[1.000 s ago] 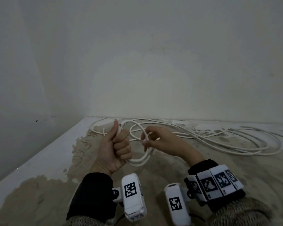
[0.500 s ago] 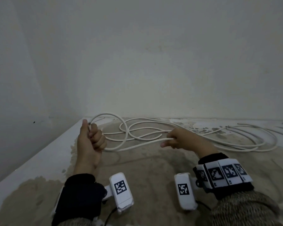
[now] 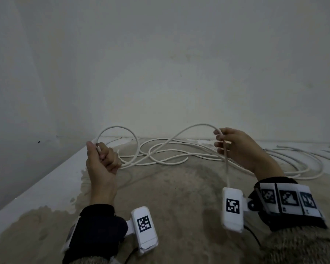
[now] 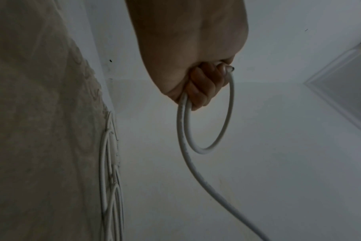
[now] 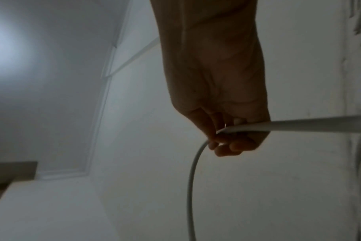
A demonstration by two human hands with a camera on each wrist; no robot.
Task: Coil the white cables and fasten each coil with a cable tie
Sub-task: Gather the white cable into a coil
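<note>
The left grip (image 3: 101, 161) is a fist curled round the white cable (image 3: 179, 130), clamping its cut end and one small loop that stands above the fingers. The right grip (image 3: 236, 147), raised and well apart, pinches the same cable between thumb and fingertips, an arch of it sagging between them. More white cable lies in loose tangles on the sandy floor (image 3: 179, 197) along the wall (image 3: 160, 73).

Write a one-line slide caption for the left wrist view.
Left hand grips a white cable bent into one loop, its cut end at the fingers.
</note>
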